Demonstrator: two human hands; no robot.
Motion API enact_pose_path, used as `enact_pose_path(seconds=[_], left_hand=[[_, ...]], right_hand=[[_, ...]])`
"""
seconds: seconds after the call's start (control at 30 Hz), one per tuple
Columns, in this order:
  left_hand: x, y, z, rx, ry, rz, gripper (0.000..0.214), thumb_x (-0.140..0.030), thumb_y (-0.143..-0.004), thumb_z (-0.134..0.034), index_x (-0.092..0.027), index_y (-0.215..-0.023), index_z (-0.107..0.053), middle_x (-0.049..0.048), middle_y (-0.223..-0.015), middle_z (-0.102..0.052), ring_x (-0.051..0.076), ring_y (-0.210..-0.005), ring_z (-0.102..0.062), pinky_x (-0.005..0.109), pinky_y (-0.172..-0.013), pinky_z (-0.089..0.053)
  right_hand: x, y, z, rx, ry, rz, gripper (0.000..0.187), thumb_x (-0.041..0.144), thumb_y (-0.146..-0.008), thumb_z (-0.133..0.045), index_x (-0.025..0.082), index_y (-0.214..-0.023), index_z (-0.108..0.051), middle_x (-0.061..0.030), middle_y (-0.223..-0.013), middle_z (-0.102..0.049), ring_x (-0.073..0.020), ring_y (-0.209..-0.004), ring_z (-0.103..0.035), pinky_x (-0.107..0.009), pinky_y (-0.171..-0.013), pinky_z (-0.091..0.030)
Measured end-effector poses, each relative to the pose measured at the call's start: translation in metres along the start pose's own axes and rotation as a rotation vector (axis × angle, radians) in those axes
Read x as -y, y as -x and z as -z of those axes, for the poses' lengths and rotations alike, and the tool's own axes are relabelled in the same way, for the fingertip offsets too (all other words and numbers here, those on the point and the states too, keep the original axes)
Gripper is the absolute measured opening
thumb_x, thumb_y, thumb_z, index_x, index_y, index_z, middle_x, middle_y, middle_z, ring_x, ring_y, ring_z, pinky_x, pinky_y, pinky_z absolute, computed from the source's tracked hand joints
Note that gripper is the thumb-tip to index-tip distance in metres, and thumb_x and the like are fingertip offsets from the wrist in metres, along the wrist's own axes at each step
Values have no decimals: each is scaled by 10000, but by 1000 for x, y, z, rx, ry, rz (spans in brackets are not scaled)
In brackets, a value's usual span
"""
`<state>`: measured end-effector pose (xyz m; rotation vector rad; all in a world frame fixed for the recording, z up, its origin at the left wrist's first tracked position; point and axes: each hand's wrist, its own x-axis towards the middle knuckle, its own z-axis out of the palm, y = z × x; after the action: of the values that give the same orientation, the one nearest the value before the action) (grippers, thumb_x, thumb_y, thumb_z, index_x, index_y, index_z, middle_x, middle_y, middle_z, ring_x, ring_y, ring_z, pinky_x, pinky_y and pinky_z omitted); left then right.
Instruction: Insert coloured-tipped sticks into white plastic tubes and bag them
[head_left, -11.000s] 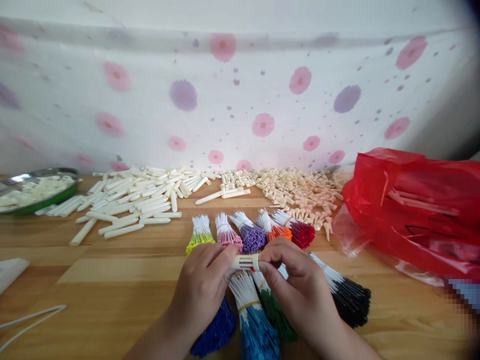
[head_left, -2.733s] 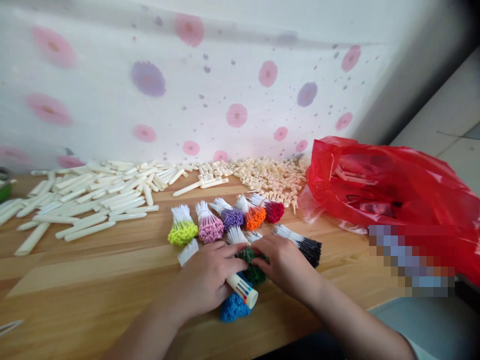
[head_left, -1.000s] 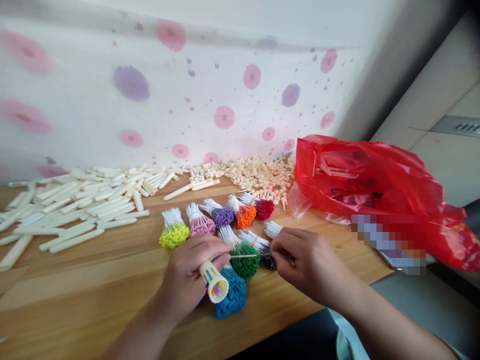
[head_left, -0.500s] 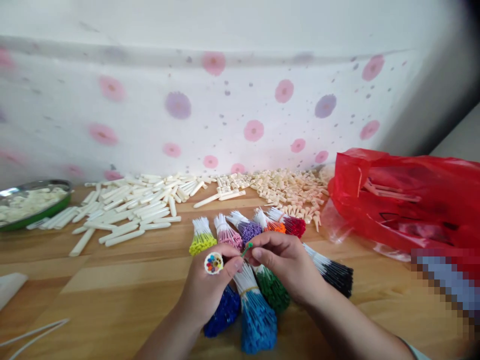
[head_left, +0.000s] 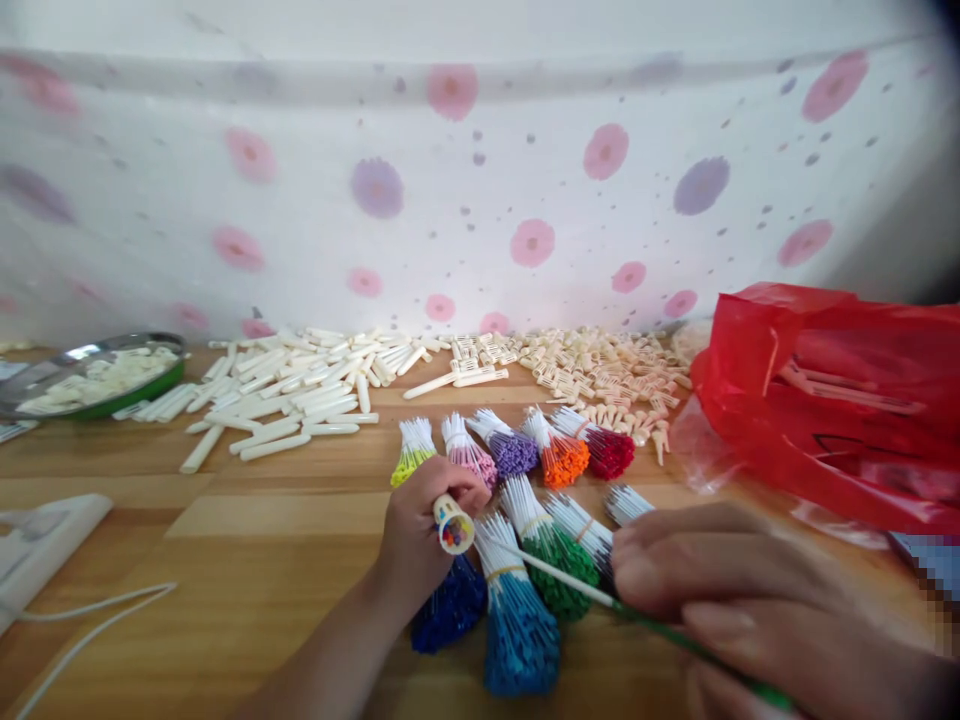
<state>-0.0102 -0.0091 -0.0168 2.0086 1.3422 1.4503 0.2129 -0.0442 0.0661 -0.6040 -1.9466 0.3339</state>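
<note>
My left hand (head_left: 416, 530) is closed around a cream pen barrel (head_left: 454, 528), its open end facing me with several coloured tips inside. My right hand (head_left: 727, 590), large and near the camera, pinches a thin pen refill (head_left: 566, 576), white at the far part and green at the near part. The refill's white end points toward the barrel; I cannot tell whether it touches anything. Beneath lie banded bundles of refills: light blue (head_left: 521, 640), dark blue (head_left: 448, 612) partly behind my left wrist, green (head_left: 561, 565), and a dark one (head_left: 589, 530) partly hidden by my right hand.
Behind are yellow (head_left: 412, 460), pink (head_left: 469, 455), purple (head_left: 514, 452), orange (head_left: 564, 460) and red (head_left: 609, 450) bundles. Further back lie cream barrels (head_left: 300, 390) and small cream parts (head_left: 592, 365). A green-rimmed tray (head_left: 154, 385), red bag (head_left: 832, 410) and white cable (head_left: 97, 635) flank them.
My hands have moved apart. The right hand has come nearer the camera and to the right with the refill, now mostly exposed. My left hand has turned the barrel. The view has shifted slightly.
</note>
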Motion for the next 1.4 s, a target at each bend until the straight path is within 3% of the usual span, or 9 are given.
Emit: enact_pose_path(seconds=[0.1, 0.33, 0.6, 0.7, 0.77, 0.9, 1.1, 1.4], left_hand=[[2, 0, -3, 15, 18, 10, 163, -254, -825, -572, -172, -701, -637, 2, -657, -595, 132, -618, -563, 243, -597, -433], [1, 2, -5, 51, 18, 31, 117, -270, -808, -597, -201, -726, -644, -4, -680, -587, 146, -650, -559, 262, -606, -437], [-2, 2, -7, 87, 33, 10, 180, -308, -844, -557, -197, -721, -627, 5, -680, -566, 158, -669, -548, 281, -616, -428], [5, 4, -6, 114, 43, -32, 195, -391, -843, -559, -205, -864, -614, 17, -785, -571, 181, -755, -549, 305, -684, -438], [9, 6, -3, 169, 49, -55, 340, -499, -846, -520, -221, -1035, -567, 45, -927, -563, 216, -876, -539, 343, -771, -439], [10, 7, 4, 245, 27, -70, 469, -557, -909, -309, -242, -1227, -447, 82, -1095, -499, 244, -1024, -479, 394, -893, -390], [6, 6, 5, 198, -73, -120, 404, -489, -940, -261, -219, -1141, -486, 79, -1034, -477, 240, -1002, -452, 383, -863, -380], [7, 6, 4, 137, -198, -179, 424, -503, -930, -258, -195, -1064, -516, 79, -993, -460, 239, -946, -448, 381, -817, -380]], right_hand=[[0, -4, -6, 60, -43, 85, 259, 192, -793, -676, 239, -1030, -581, -3, -858, -730, -156, -780, -703, -221, -746, -587], [8, -8, -29, -88, 26, 30, 215, 92, -730, -702, 194, -906, -633, -24, -829, -734, -167, -767, -703, -244, -806, -585], [-10, -11, -49, -11, 28, 154, 144, 42, -780, -611, 121, -899, -625, -93, -826, -708, -155, -769, -664, -256, -715, -559], [-20, -6, -57, -6, 8, 115, 149, 54, -804, -574, 111, -931, -624, -102, -853, -675, -164, -772, -630, -276, -670, -534], [-25, -5, -59, 12, 22, 66, 181, 53, -809, -567, 119, -966, -628, -94, -883, -646, -164, -783, -594, -289, -675, -512], [-30, -4, -57, 43, 110, 19, 200, 50, -804, -564, 151, -958, -643, -69, -882, -575, -168, -786, -521, -315, -668, -464], [-39, -2, -59, 15, 182, 21, 127, 49, -772, -615, 165, -822, -625, -39, -847, -500, -160, -778, -469, -311, -663, -417], [-39, -3, -62, 57, 60, -93, 90, 72, -808, -579, 160, -796, -597, -30, -850, -471, -145, -790, -474, -289, -674, -418]])
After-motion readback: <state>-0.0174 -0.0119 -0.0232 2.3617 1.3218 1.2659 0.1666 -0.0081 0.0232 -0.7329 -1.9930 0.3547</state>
